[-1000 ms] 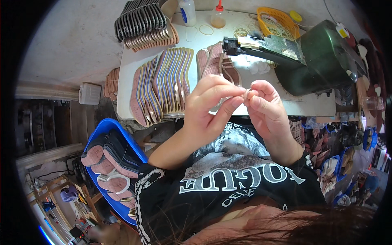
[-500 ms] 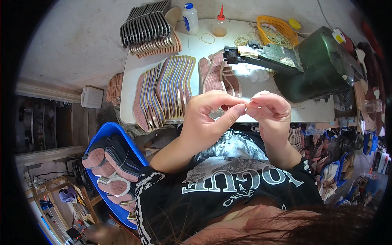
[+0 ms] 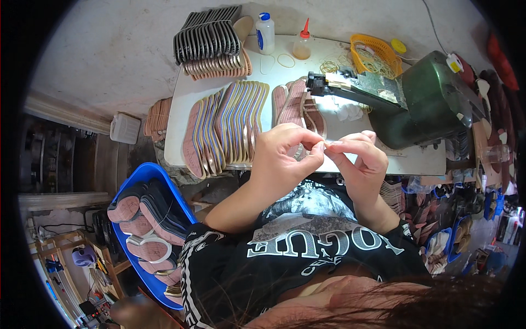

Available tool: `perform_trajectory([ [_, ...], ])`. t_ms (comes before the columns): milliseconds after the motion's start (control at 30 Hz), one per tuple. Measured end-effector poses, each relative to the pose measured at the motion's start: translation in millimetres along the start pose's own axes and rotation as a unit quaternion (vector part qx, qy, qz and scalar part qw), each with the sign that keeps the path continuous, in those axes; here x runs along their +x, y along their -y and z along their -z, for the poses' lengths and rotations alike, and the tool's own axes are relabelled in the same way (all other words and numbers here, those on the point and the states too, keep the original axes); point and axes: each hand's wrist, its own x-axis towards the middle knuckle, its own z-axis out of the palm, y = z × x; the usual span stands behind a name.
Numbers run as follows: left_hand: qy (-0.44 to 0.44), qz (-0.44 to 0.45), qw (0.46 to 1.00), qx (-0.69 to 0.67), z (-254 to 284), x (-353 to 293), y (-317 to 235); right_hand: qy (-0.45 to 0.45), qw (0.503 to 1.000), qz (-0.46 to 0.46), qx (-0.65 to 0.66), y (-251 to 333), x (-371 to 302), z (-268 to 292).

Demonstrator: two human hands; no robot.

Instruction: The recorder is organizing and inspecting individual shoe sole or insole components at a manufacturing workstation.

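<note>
Something small and pale, too tiny to identify [image 3: 327, 143], was pinched between the fingertips of both hands, held above the near edge of the white table [image 3: 181, 109], just in front of the person's chest. Left hand [image 3: 285, 156] was curled closed, thumb and forefinger pressed together on the small item; right hand [image 3: 359, 159] was likewise curled, its thumb and forefinger meeting the left hand's tips on the same item.

On the table behind the hands, a fanned row of shoe insoles [image 3: 227, 123] with coloured edges lay toward the left edge, and a few pinkish soles [image 3: 296, 104] lay beside it, under the hands. A stack of dark grey soles [image 3: 208, 41] sat at the far left corner. A white bottle with a blue cap [image 3: 265, 33] and a glue bottle with a red nozzle [image 3: 302, 45] stood at the far edge. A green sewing machine [image 3: 422, 104] occupied the right side of the table, with a yellow basket [image 3: 372, 52] behind it. A blue tub [image 3: 123, 192] holding more soles stood on the floor off the table's near left corner.
</note>
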Motion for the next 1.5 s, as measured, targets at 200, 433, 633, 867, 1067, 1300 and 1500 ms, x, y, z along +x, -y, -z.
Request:
perform_trajectory([
  [200, -0.06, -0.076, 0.995, -0.03, -8.0, -1.8, 9.4, -0.034, 0.832, -0.276, 0.479, -10.9, -8.3, -6.6],
  [433, -0.031, 0.15, 0.934, -0.324, -0.7, -12.4, 24.6, -0.002, 0.781, -0.331, 0.53, -16.5, -7.3, -17.0],
  [633, -0.044, 0.056, 0.981, -0.183, 24.7, -22.3, 40.0, 0.046, 0.884, -0.309, 0.347, -14.0, 1.4, -36.2],
  [867, -0.088, 0.258, 0.962, 0.028, 119.3, -73.5, 94.3, 0.206, 0.962, -0.173, -0.042, -79.4, -9.8, -56.4],
  [1067, -0.043, 0.499, 0.812, 0.301, 170.4, -119.2, 93.3, 0.293, 0.906, -0.011, -0.307, -99.4, -28.1, -92.4],
  [1300, -0.226, 0.099, 0.907, 0.34, 117.1, -85.1, 118.0, 0.295, 0.919, -0.179, -0.193, -80.6, -10.6, -138.7],
  [1500, -0.083, 0.072, 0.91, 0.401, 56.6, -47.6, 139.1, 0.274, 0.859, -0.42, 0.107, -108.0, -20.1, -155.6],
])
